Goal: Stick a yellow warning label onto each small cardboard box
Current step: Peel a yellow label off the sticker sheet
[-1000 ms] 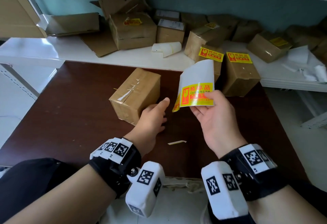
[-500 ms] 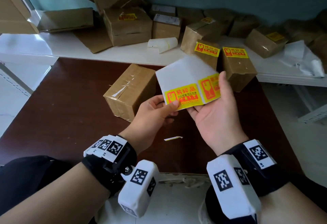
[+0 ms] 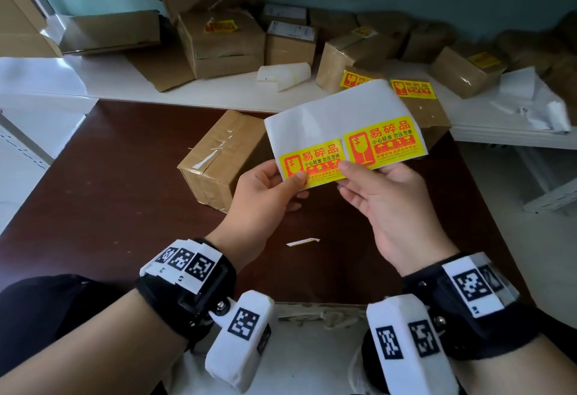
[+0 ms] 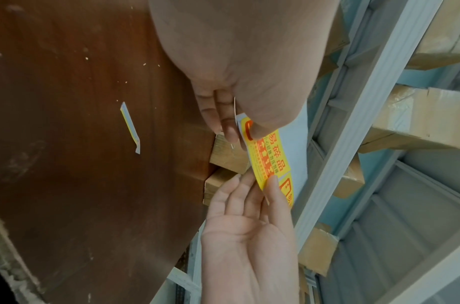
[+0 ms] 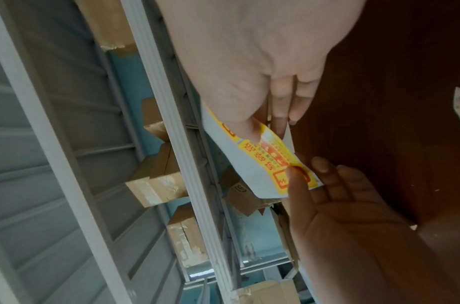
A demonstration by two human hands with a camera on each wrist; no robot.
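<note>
Both hands hold up a white backing sheet (image 3: 334, 113) that carries two yellow warning labels. My left hand (image 3: 265, 195) pinches the left label (image 3: 312, 162) at its lower left corner, thumb on top. My right hand (image 3: 384, 198) pinches the sheet between the two labels, beside the right label (image 3: 385, 143). An unlabelled small cardboard box (image 3: 218, 157) lies on the brown table (image 3: 109, 176) just left of my hands. In the left wrist view the left label (image 4: 269, 156) runs between both thumbs; the right wrist view shows the same label (image 5: 275, 158).
Two boxes with yellow labels (image 3: 415, 90) stand behind the sheet at the table's far edge. More boxes (image 3: 218, 42) and a roll of backing paper (image 3: 284, 74) lie on the white shelf (image 3: 218, 92). A paper scrap (image 3: 303, 241) lies on the table.
My left hand left the box and took the sheet's lower left corner. My right hand turned the sheet flat toward me, so both labels now face up.
</note>
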